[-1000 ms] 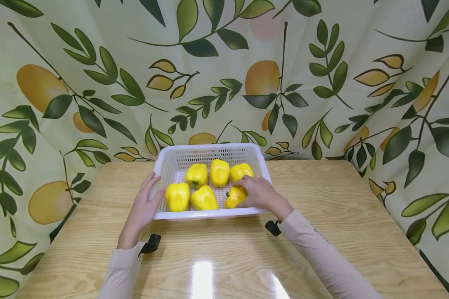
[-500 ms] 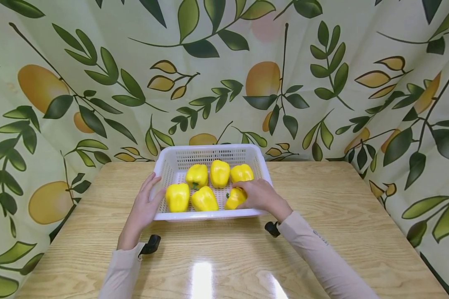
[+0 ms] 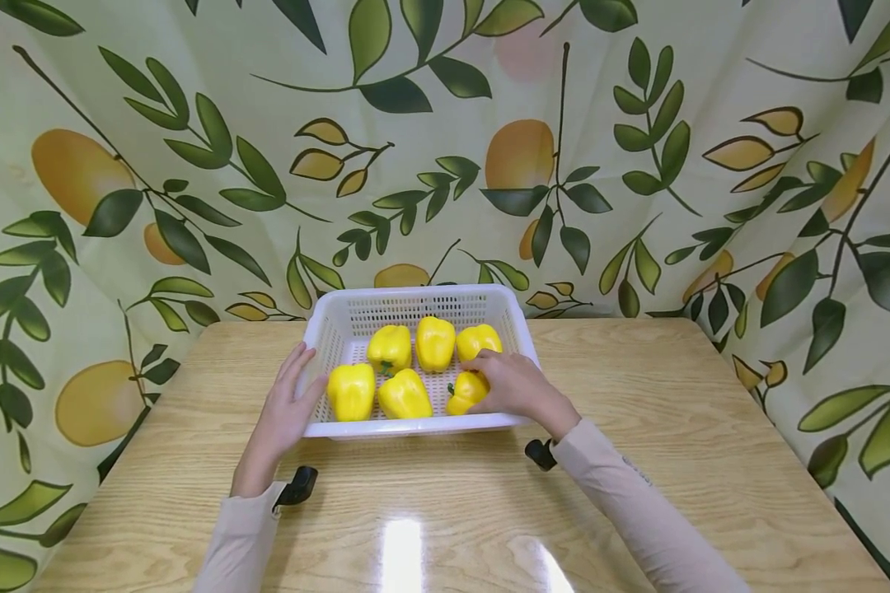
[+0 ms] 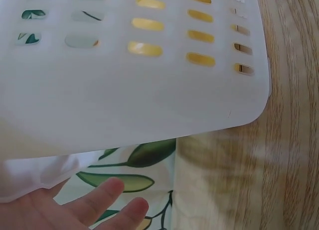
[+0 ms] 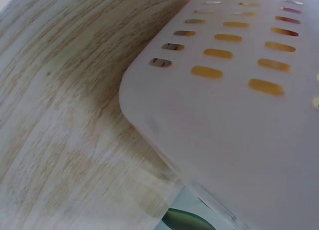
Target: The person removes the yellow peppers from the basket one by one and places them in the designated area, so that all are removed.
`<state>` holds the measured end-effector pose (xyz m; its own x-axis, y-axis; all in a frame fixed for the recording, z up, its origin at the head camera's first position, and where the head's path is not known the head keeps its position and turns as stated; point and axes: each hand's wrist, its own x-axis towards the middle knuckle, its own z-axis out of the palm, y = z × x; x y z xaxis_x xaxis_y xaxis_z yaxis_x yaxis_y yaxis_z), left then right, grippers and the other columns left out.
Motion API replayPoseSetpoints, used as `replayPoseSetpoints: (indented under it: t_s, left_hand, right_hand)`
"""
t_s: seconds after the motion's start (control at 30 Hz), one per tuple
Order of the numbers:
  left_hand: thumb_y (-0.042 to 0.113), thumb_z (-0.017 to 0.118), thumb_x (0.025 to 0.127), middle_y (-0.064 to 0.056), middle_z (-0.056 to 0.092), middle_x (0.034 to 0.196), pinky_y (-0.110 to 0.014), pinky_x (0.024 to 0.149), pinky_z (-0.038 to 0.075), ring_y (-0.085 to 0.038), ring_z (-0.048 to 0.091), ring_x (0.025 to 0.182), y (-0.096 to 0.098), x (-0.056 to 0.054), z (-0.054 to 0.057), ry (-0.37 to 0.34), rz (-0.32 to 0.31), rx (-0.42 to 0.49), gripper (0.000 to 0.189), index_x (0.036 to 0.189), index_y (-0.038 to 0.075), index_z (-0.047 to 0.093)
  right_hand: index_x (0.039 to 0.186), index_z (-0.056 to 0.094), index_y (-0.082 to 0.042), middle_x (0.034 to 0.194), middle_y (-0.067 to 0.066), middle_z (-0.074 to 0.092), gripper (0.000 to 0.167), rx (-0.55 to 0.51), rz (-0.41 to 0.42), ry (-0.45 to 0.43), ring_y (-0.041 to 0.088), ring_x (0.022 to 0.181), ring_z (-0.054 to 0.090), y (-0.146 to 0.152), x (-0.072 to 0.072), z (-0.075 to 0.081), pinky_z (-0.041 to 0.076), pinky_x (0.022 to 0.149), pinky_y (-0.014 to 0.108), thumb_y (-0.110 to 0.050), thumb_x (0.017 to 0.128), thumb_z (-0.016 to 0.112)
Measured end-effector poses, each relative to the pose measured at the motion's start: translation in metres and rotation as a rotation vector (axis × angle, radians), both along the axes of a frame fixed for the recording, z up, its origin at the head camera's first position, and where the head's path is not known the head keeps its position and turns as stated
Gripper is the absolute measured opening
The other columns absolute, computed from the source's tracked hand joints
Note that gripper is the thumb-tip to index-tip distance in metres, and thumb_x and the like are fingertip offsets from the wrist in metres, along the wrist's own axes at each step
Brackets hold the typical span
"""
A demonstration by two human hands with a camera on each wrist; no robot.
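A white perforated plastic basket (image 3: 423, 427) holds several yellow bell peppers, such as one front left (image 3: 352, 392) and one at the back (image 3: 435, 344). My right hand (image 3: 515, 385) reaches over the front right corner and grips the front right bell pepper (image 3: 466, 394), its green stem toward the left. My left hand (image 3: 288, 403) is at the basket's left rim with fingers extended. In the left wrist view, fingers (image 4: 112, 190) spread beside the basket wall (image 4: 129, 105). The right wrist view shows the basket's outer wall (image 5: 214, 120); the right hand is hidden there.
The basket stands near the back edge of a wooden table (image 3: 445, 511). Behind it and at both sides hangs a leaf-and-fruit patterned cloth (image 3: 415, 123). Black wrist mounts show at the left sleeve (image 3: 298, 486) and the right sleeve (image 3: 541, 454).
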<state>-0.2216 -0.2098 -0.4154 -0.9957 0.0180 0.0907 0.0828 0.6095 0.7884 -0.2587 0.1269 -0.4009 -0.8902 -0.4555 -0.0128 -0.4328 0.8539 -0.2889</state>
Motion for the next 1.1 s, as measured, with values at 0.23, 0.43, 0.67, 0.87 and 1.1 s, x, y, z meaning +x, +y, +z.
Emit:
replayPoseSetpoints:
  t_s: [0.23,0.43,0.67,0.87,1.1]
  left_hand:
    - [0.025,0.048,0.103,-0.013,0.008,0.168,-0.069,0.118,0.015,-0.043,0.011,0.153,0.0,-0.0002,-0.0012,0.005,-0.004,0.005,0.062,0.156,0.003,0.025]
    - [0.024,0.048,0.103,-0.013,0.006,0.168,-0.069,0.118,0.016,-0.043,0.011,0.152,-0.0001,-0.0001,-0.0012,0.004,-0.002,0.009,0.064,0.157,0.003,0.022]
    - [0.025,0.047,0.103,-0.01,0.001,0.169,-0.068,0.117,0.018,-0.045,0.013,0.152,-0.0001,0.0009,0.0025,-0.039,0.008,0.016,0.065,0.159,0.009,0.018]
    - [0.02,0.049,0.102,-0.01,-0.004,0.169,-0.069,0.115,0.021,-0.047,0.012,0.151,-0.0025,0.0006,0.0022,-0.051,-0.033,0.076,0.069,0.16,0.009,0.013]
    - [0.016,0.052,0.101,-0.009,-0.008,0.169,-0.072,0.115,0.014,-0.046,0.002,0.153,-0.0072,-0.0008,-0.0012,-0.041,-0.083,0.11,0.072,0.16,0.008,0.011]
  right_hand:
    - [0.125,0.067,-0.017,0.122,0.002,0.07,0.062,0.004,-0.009,-0.024,0.021,0.096,0.062,-0.0009,0.0008,0.001,0.051,0.091,0.043,-0.04,0.071,0.088]
    - [0.121,0.065,-0.018,0.116,0.0,0.072,0.059,0.0,-0.013,-0.028,0.019,0.09,0.061,-0.0007,0.0011,0.0009,0.05,0.086,0.041,-0.039,0.071,0.088]
    - [0.117,0.064,-0.018,0.115,0.0,0.072,0.056,-0.022,0.004,-0.008,0.016,0.09,0.062,0.0005,0.001,-0.0008,0.05,0.079,0.039,-0.039,0.071,0.088]
    - [0.118,0.062,-0.017,0.116,0.0,0.07,0.059,-0.044,0.0,-0.008,0.016,0.093,0.062,0.0006,0.001,-0.0008,0.051,0.083,0.039,-0.04,0.07,0.089]
    - [0.117,0.062,-0.018,0.116,-0.001,0.07,0.06,-0.058,0.001,0.009,0.015,0.093,0.061,0.0009,-0.0002,-0.0011,0.051,0.082,0.038,-0.044,0.07,0.087]
